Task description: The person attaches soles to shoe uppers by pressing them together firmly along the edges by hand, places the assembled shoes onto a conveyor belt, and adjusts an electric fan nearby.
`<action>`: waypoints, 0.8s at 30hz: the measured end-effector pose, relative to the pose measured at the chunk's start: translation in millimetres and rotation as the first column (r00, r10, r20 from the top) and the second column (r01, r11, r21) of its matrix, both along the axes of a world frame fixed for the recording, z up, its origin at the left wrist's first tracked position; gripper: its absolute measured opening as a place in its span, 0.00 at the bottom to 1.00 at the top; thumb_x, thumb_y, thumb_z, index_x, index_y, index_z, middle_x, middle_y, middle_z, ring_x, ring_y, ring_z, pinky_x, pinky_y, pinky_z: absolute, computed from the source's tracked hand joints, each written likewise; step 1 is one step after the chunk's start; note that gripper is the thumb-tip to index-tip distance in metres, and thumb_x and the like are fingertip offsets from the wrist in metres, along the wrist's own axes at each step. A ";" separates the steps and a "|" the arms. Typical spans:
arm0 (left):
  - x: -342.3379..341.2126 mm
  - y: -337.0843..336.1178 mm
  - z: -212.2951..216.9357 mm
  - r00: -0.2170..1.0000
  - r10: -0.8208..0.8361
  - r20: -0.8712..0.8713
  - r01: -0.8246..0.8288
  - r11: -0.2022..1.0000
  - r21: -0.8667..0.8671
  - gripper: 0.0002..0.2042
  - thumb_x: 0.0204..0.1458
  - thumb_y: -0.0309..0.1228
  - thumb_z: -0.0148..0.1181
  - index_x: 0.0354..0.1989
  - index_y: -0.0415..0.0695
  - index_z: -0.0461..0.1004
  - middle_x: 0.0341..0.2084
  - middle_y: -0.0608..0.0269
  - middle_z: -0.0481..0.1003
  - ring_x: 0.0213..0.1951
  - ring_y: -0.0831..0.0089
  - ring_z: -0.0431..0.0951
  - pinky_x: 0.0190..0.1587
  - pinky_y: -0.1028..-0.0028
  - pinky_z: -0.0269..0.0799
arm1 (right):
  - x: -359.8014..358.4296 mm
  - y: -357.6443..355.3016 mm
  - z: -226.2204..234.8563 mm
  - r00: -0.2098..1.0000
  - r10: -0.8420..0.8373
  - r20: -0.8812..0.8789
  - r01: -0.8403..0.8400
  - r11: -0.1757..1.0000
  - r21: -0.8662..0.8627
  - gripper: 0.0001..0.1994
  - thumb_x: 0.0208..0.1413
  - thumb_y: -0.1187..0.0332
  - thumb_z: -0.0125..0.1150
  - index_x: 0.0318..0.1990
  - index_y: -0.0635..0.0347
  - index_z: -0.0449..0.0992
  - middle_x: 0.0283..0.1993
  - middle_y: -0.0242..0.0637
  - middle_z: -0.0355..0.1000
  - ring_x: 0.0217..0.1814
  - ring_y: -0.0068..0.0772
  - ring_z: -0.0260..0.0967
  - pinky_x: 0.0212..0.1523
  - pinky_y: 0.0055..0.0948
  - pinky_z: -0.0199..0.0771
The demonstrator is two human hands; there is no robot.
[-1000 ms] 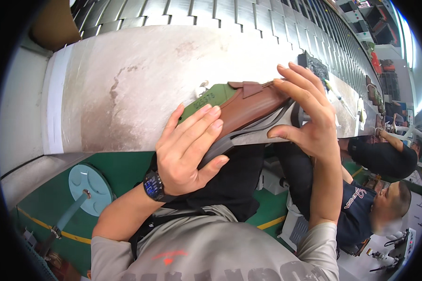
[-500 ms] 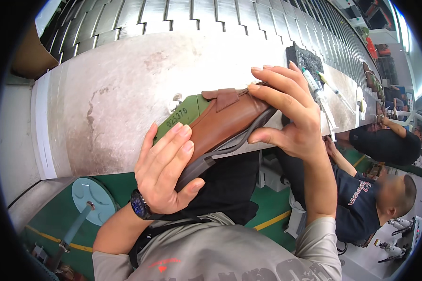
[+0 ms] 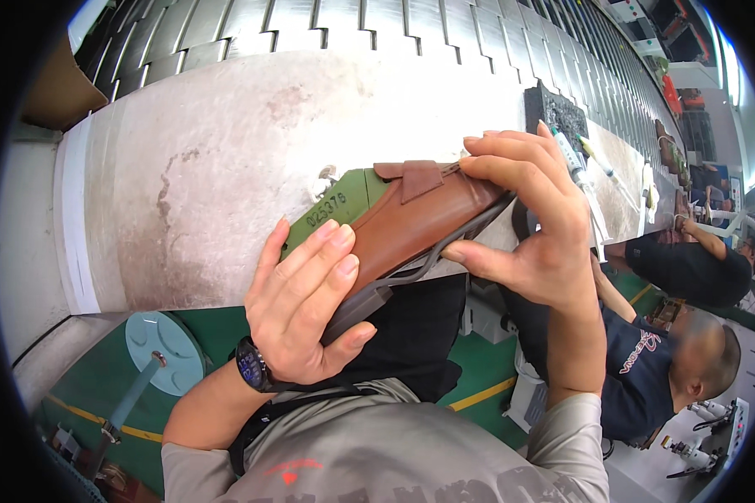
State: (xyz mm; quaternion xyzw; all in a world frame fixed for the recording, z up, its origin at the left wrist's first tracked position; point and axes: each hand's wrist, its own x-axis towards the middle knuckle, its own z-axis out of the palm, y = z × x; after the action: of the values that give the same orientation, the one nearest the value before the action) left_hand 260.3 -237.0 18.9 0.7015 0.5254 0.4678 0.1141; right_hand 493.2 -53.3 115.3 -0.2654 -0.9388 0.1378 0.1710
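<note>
Nearest: person's grey tee (image 3: 377, 453), then black wristwatch w/ lit dial (image 3: 254, 365) on L wrist. L hand (image 3: 298, 323): fingers straight & side by side, laid flat over the side of a brown leather shoe upper (image 3: 411, 230) on a green, hard-looking last (image 3: 335, 210); thumb apart, below. R hand (image 3: 528, 218): bent round the other end, fingertips on top edge, thumb tip at the thin dark strip (image 3: 415, 272) along the underside, so shoe's held betw. both hands. It's over the near edge of the pale, stained counter (image 3: 201, 184); can't tell if resting or lifted. Small white item (image 3: 324, 183) just behind last. To R, past R hand: green-tipped syringe (image 3: 567, 155), yellowish-tipped syringe (image 3: 600, 159), black rough-textured block (image 3: 554, 111). Far side: shiny metal slat conveyor (image 3: 377, 21). Off R: co-worker in navy tee (image 3: 637, 377), another in black (image 3: 688, 264) farther along.
</note>
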 end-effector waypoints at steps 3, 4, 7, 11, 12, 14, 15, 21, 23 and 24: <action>0.0 0.2 -0.4 1.000 0.009 0.008 -0.009 1.000 0.003 0.27 0.66 0.46 0.64 0.64 0.37 0.74 0.60 0.40 0.79 0.62 0.44 0.81 0.72 0.39 0.62 | -11.6 -2.7 1.2 0.997 0.061 0.056 -0.066 0.993 0.100 0.42 0.35 0.36 0.81 0.57 0.54 0.84 0.58 0.36 0.80 0.62 0.49 0.75 0.74 0.69 0.55; -0.4 0.3 0.0 1.000 0.005 0.010 -0.005 1.000 -0.001 0.27 0.66 0.46 0.64 0.64 0.37 0.75 0.60 0.40 0.79 0.62 0.44 0.81 0.72 0.40 0.62 | -13.1 -3.8 0.8 0.996 0.065 0.058 -0.070 0.993 0.099 0.42 0.35 0.36 0.81 0.57 0.54 0.84 0.58 0.36 0.80 0.62 0.49 0.75 0.74 0.69 0.55; -0.3 1.1 0.6 1.000 0.005 0.014 -0.005 1.000 -0.005 0.27 0.66 0.47 0.64 0.64 0.38 0.75 0.59 0.41 0.80 0.62 0.46 0.81 0.72 0.40 0.61 | -17.3 -9.2 0.4 0.996 0.069 0.054 -0.075 0.990 0.123 0.43 0.35 0.33 0.78 0.57 0.53 0.84 0.59 0.36 0.80 0.62 0.47 0.75 0.75 0.69 0.52; -0.8 -0.7 1.1 1.000 0.008 0.011 -0.007 1.000 -0.019 0.27 0.66 0.48 0.64 0.64 0.39 0.75 0.60 0.43 0.80 0.63 0.48 0.81 0.73 0.41 0.61 | -24.4 -15.9 -4.2 0.990 0.109 0.091 -0.125 0.974 0.188 0.44 0.32 0.32 0.76 0.54 0.57 0.87 0.57 0.40 0.83 0.60 0.47 0.78 0.75 0.62 0.56; -0.8 -0.8 1.3 1.000 0.009 0.014 -0.009 1.000 -0.020 0.27 0.66 0.48 0.64 0.64 0.39 0.75 0.60 0.43 0.80 0.63 0.48 0.81 0.73 0.41 0.61 | -23.9 -16.4 -7.2 0.992 0.100 0.072 -0.112 0.976 0.186 0.42 0.36 0.32 0.75 0.54 0.54 0.86 0.56 0.36 0.82 0.58 0.43 0.78 0.75 0.62 0.54; -1.0 -0.6 1.9 1.000 0.008 0.011 -0.007 1.000 -0.021 0.27 0.66 0.48 0.63 0.65 0.39 0.75 0.60 0.44 0.80 0.64 0.49 0.80 0.73 0.41 0.61 | -24.0 -16.2 -9.0 0.994 0.092 0.056 -0.101 0.978 0.182 0.39 0.39 0.33 0.74 0.54 0.52 0.86 0.55 0.33 0.81 0.57 0.40 0.78 0.75 0.63 0.52; -1.0 -0.7 1.7 1.000 0.008 0.012 -0.008 1.000 -0.024 0.27 0.66 0.48 0.63 0.65 0.39 0.75 0.60 0.44 0.80 0.64 0.49 0.80 0.73 0.41 0.61 | -24.5 -16.1 -9.2 0.995 0.093 0.047 -0.100 0.978 0.185 0.38 0.40 0.33 0.74 0.53 0.52 0.86 0.54 0.33 0.82 0.56 0.40 0.78 0.75 0.62 0.53; -1.9 -0.9 2.1 1.000 0.002 0.011 -0.002 0.999 -0.033 0.27 0.67 0.48 0.63 0.65 0.40 0.75 0.61 0.44 0.80 0.64 0.49 0.80 0.73 0.41 0.60 | -27.4 -15.9 -6.4 0.995 0.088 0.038 -0.093 0.981 0.168 0.37 0.39 0.34 0.75 0.51 0.53 0.86 0.53 0.33 0.82 0.55 0.40 0.78 0.73 0.59 0.57; -1.3 -1.0 2.1 1.000 0.000 0.019 0.000 0.999 -0.033 0.27 0.67 0.48 0.63 0.64 0.40 0.75 0.60 0.45 0.80 0.64 0.49 0.80 0.73 0.40 0.60 | -29.6 -18.0 -1.7 0.996 0.083 0.041 -0.088 0.983 0.160 0.37 0.39 0.35 0.76 0.51 0.54 0.86 0.53 0.34 0.82 0.56 0.40 0.78 0.72 0.59 0.57; -1.3 -1.2 2.2 1.000 0.006 0.017 -0.005 0.999 -0.036 0.27 0.67 0.48 0.63 0.64 0.40 0.75 0.60 0.45 0.80 0.64 0.49 0.80 0.73 0.40 0.60 | -31.8 -19.9 2.7 0.994 0.065 0.083 -0.077 0.986 0.147 0.39 0.36 0.35 0.77 0.51 0.57 0.87 0.54 0.37 0.83 0.57 0.44 0.79 0.72 0.59 0.60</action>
State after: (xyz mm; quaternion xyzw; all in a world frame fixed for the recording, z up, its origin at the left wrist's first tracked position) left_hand 259.0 -238.2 21.1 0.6940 0.5346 0.4644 0.1300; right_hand 461.4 -73.1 118.0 -0.2233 -0.9613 0.0621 0.1489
